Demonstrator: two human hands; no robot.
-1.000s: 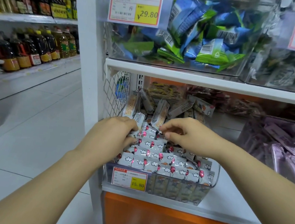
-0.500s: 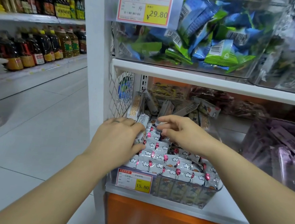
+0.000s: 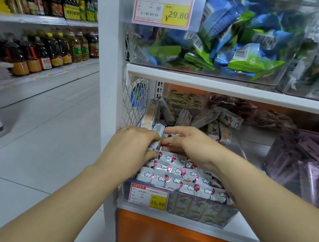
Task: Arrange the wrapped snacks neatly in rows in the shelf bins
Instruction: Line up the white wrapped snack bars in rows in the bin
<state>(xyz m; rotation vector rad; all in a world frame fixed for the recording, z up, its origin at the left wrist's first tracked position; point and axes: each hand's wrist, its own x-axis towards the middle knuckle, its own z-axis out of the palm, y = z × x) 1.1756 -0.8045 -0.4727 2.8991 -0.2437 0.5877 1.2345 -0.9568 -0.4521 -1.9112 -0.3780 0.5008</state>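
Lying in flat rows, white cloud-printed snack packets fill the bin.

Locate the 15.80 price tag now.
Head view, lower centre: the 15.80 price tag sits on the front wall of the clear bin, left end, below the left hand.

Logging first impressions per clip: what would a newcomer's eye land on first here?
The left hand and right hand meet mid-frame over the lower bin, the left gripping an upright white snack. Below them lie neat rows of the same snacks. Above, blue and green packets fill a bin bearing a yellow 29.80 tag.
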